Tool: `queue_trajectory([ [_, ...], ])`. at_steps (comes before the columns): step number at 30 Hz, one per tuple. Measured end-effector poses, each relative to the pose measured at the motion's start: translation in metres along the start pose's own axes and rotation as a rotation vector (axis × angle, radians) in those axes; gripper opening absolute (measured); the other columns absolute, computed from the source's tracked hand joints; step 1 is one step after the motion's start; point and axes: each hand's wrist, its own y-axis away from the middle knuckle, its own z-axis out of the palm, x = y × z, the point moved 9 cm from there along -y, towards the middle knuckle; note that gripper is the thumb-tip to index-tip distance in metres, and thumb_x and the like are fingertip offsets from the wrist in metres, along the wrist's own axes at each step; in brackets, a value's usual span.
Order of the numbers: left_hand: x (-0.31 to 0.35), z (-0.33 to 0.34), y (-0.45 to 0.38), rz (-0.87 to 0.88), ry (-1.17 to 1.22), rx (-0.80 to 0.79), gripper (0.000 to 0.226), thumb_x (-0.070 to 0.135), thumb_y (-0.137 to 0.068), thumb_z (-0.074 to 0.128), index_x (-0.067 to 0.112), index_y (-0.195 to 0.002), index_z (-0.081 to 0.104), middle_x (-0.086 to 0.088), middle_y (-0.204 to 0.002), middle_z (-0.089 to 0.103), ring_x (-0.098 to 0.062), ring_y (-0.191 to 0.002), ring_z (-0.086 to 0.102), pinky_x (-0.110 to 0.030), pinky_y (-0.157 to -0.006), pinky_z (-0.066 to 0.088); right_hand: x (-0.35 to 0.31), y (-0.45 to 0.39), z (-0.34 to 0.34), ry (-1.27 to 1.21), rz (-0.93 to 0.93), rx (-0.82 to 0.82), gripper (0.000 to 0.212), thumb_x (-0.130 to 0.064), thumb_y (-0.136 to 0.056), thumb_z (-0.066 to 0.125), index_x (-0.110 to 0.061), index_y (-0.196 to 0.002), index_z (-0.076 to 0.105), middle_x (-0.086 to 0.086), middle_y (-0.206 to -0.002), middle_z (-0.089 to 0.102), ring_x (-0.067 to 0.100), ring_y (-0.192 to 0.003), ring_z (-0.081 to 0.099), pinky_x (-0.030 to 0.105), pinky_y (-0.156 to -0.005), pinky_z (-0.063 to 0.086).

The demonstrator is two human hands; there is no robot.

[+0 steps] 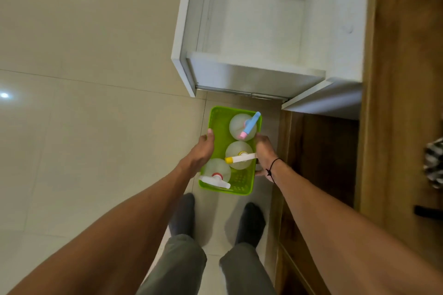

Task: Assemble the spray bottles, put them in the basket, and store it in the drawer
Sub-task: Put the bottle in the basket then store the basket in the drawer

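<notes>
A green basket (219, 124) with three clear spray bottles is gripped by the left hand (200, 152) and right hand (263, 151), its long axis running 12 to 6 o'clock, below an open white drawer (251, 72).

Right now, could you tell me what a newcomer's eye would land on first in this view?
The bright green basket at centre, held over the tiled floor by the left hand and right hand on its long sides. Three clear spray bottles stand in it, with a blue, a yellow-tipped and a red-collared nozzle. Above it, a white drawer stands open.
</notes>
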Motion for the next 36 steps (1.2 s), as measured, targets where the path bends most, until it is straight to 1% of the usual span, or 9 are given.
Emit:
queue_trajectory([
  [7, 0.048, -0.028, 0.112, 0.07, -0.037, 0.006, 0.075, 0.063, -0.106, 0.012, 0.017, -0.162, 0.028, -0.009, -0.165, 0.038, -0.03, -0.147, 0.042, -0.051, -0.12, 0.036, -0.032, 0.109, -0.028, -0.069, -0.046, -0.01, 0.047, -0.05, -0.11, 0.033, -0.018, -0.142, 0.045, 0.011, -0.142, 0.054, 0.037, -0.129, 0.056, 0.061, -0.106, 0.05],
  [14, 0.077, -0.053, 0.203, 0.064, -0.064, 0.011, 0.073, 0.064, -0.106, 0.013, 0.02, -0.163, 0.027, -0.008, -0.166, 0.037, -0.03, -0.149, 0.04, -0.05, -0.12, 0.035, -0.064, 0.207, -0.042, -0.093, -0.113, 0.003, 0.045, -0.039, -0.113, 0.031, -0.007, -0.143, 0.044, 0.019, -0.145, 0.052, 0.037, -0.134, 0.051, 0.057, -0.115, 0.041],
  [20, 0.115, -0.077, 0.257, 0.073, -0.075, 0.017, 0.076, 0.065, -0.105, 0.01, 0.02, -0.164, 0.027, -0.008, -0.166, 0.037, -0.029, -0.149, 0.041, -0.05, -0.121, 0.036, -0.089, 0.276, -0.048, -0.189, -0.031, -0.083, 0.042, -0.046, -0.112, 0.029, -0.019, -0.142, 0.041, 0.011, -0.14, 0.05, 0.039, -0.13, 0.056, 0.069, -0.1, 0.051],
  [23, 0.14, -0.088, 0.274, 0.056, -0.07, 0.008, 0.078, 0.07, -0.102, 0.008, 0.025, -0.165, 0.024, -0.004, -0.168, 0.034, -0.029, -0.151, 0.038, -0.053, -0.119, 0.037, -0.12, 0.285, -0.06, -0.16, -0.121, -0.072, 0.042, -0.037, -0.114, 0.029, -0.013, -0.147, 0.039, 0.014, -0.147, 0.048, 0.039, -0.136, 0.051, 0.066, -0.109, 0.046],
  [25, 0.158, -0.092, 0.283, 0.055, -0.049, -0.009, 0.079, 0.074, -0.1, 0.006, 0.032, -0.164, 0.024, -0.001, -0.165, 0.038, -0.028, -0.148, 0.042, -0.053, -0.112, 0.044, -0.143, 0.288, -0.07, -0.13, -0.179, -0.075, 0.042, -0.032, -0.114, 0.03, -0.009, -0.148, 0.039, 0.017, -0.15, 0.048, 0.038, -0.138, 0.049, 0.062, -0.114, 0.043],
  [27, 0.179, -0.095, 0.287, 0.084, -0.023, -0.019, 0.077, 0.074, -0.099, 0.004, 0.037, -0.162, 0.028, 0.002, -0.162, 0.044, -0.025, -0.144, 0.046, -0.047, -0.103, 0.047, -0.165, 0.292, -0.077, -0.098, -0.212, -0.105, 0.042, -0.035, -0.114, 0.029, -0.01, -0.146, 0.04, 0.015, -0.148, 0.05, 0.037, -0.137, 0.051, 0.06, -0.113, 0.045],
  [31, 0.22, -0.095, 0.28, 0.132, 0.012, -0.017, 0.075, 0.071, -0.101, 0.002, 0.038, -0.162, 0.031, 0.002, -0.164, 0.041, -0.025, -0.149, 0.042, -0.046, -0.108, 0.044, -0.213, 0.286, -0.101, -0.051, -0.314, -0.07, 0.044, -0.031, -0.115, 0.028, -0.003, -0.146, 0.042, 0.021, -0.15, 0.048, 0.038, -0.139, 0.049, 0.058, -0.115, 0.042],
  [34, 0.247, -0.101, 0.269, 0.135, 0.027, 0.002, 0.08, 0.077, -0.097, 0.003, 0.039, -0.161, 0.032, 0.002, -0.163, 0.042, -0.026, -0.147, 0.043, -0.045, -0.102, 0.046, -0.244, 0.275, -0.112, -0.026, -0.349, -0.057, 0.047, -0.033, -0.115, 0.026, -0.006, -0.15, 0.04, 0.02, -0.152, 0.047, 0.038, -0.141, 0.048, 0.057, -0.117, 0.041],
  [36, 0.269, -0.106, 0.257, 0.168, 0.047, 0.003, 0.081, 0.078, -0.096, 0.002, 0.041, -0.161, 0.032, 0.002, -0.163, 0.042, -0.027, -0.146, 0.043, -0.042, -0.095, 0.047, -0.269, 0.265, -0.12, 0.016, -0.394, -0.041, 0.049, -0.03, -0.115, 0.024, 0.003, -0.147, 0.042, 0.029, -0.15, 0.048, 0.038, -0.133, 0.053, 0.051, -0.11, 0.046],
])
